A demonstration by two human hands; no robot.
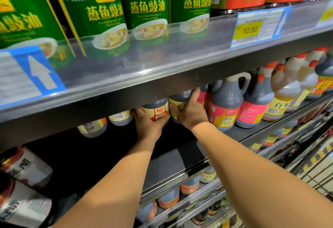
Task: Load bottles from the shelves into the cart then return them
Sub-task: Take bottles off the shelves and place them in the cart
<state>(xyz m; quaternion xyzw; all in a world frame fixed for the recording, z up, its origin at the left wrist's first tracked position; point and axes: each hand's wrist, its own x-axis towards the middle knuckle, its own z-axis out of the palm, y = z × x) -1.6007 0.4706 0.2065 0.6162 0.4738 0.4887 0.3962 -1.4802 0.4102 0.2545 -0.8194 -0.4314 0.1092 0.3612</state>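
Both my arms reach under a grey shelf edge (162, 76) into the middle shelf. My left hand (147, 125) grips a dark bottle with a cream and red label (158, 110) from below. My right hand (191, 112) grips a second dark bottle with a yellow label (178, 101) just to its right, fingers wrapped round its side. The two bottles stand side by side, their tops hidden behind the shelf edge above.
Dark jugs with pink and yellow labels (225, 108) stand right of my hands, pale vinegar jugs (286, 94) beyond them. Green-labelled bottles (100, 13) fill the upper shelf, with a price tag (252, 27). More bottles (169, 200) line the lower shelves. A wire cart edge (313, 170) shows at right.
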